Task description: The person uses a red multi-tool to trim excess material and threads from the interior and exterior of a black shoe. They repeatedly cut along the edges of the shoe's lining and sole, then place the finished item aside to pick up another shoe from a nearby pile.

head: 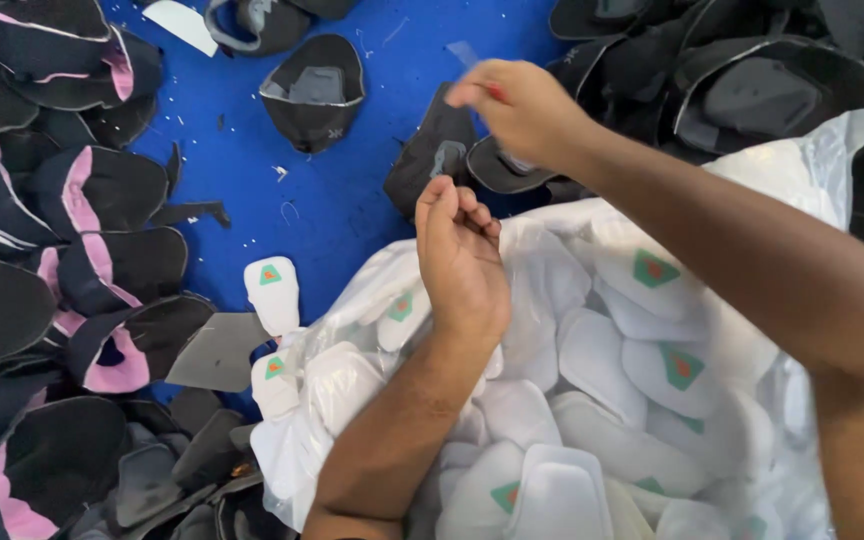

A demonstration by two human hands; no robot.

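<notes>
Overhead, two bare hands are seen at work above a clear plastic bag (pixel 812 160) packed with white padded tongue pieces (pixel 592 355), many marked with a small green-and-red emblem. The bag is spread across the lower right of a blue desk (pixel 352 210), its open mouth turned toward the upper left. The left hand (pixel 460 262) is held over the bag's near edge with its fingers curled into a loose fist; thin plastic film appears to be pinched in that grip, though exactly what is caught cannot be told. The right hand (pixel 522 108) is raised just beyond and up-right of the left, its fingertips closed on something small and blurred, possibly a strip of tape or film; the item cannot be identified.

The white pieces lie directly beneath and to the right of the left hand, which is the nearer of the two to them; most are laid with their long axes running roughly toward the top of the frame. Two loose white pieces (pixel 272 290) are seen outside the bag, to the left of its mouth. Black-and-pink shoe uppers (pixel 82 200) are heaped along the left edge, and black uppers (pixel 762 90) are piled at the upper right.
</notes>
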